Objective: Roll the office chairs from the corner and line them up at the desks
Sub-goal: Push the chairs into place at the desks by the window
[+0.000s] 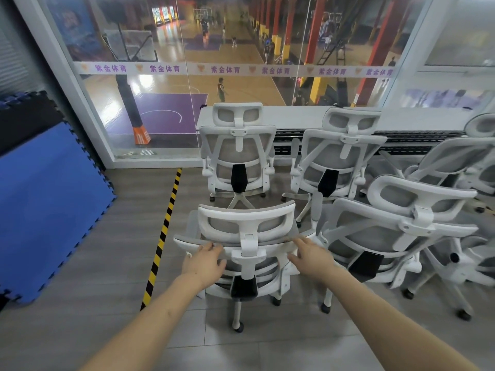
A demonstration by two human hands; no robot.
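Both bare arms reach out to the nearest chair (247, 253), a white-framed one with grey mesh, its back turned to the person. The left hand (205, 261) lies on the top edge of the chair's backrest, left of the headrest post, fingers curled loosely over the rim. The right hand (310, 254) lies on the same edge to the right of the post, fingers spread fairly flat, thumb out to the side; whether it really grips the rim or only rests on it I cannot tell. The chair stands on grey floor tiles, its castors showing beneath the hands.

Just left of that chair a yellow-and-black hazard tape (163, 236) runs along the floor away from the person. Farther left of it, blue foam mats (51, 204) lean up against the wall, with a black mat (26, 121) behind them.

Right of the held chair, very close and tilted, is a second chair (396, 228), its frame crowded against more chairs (455, 162) beyond it at the right edge.

Behind the held chair two more stand side by side, backs also toward the person: the left far chair (238, 151) and the right far chair (340, 156). Both are drawn up to a long white desk (294, 116) set along the glass wall (187, 76). Through the glass, below, is a basketball court (166, 111) with people on it.
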